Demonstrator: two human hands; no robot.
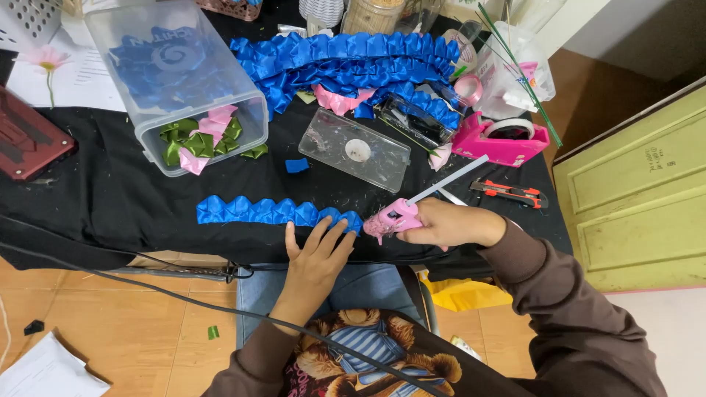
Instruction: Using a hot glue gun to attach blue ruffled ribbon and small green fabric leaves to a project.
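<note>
Nearest the camera, the person's lap and brown sleeves fill the lower frame, and from them 2 hands reach onto the black-covered table (110, 213). Largest among the blue work is the heap of finished pleated ribbon strips (346, 62) at the far edge, several rows stacked, which suggests much of the job is already done; beside it a clear tub (176, 81) lying on its side holds more folded pieces in blue, green and pink, so supply remains. Smaller, and at the near edge, lies the blue ribbon strip (276, 212) in hand: 1 row of folded points, its long axis running left to right along the table edge, its right end just beside the glue gun. The left hand (316, 257) lies open, fingers spread flat, fingertips pressing that right end. The right hand (452, 224) is clenched around the pink glue gun (393, 215), nozzle pointing left toward the strip's last fold, glue stick trailing up and right. By length, I judge this strip unfinished.
</note>
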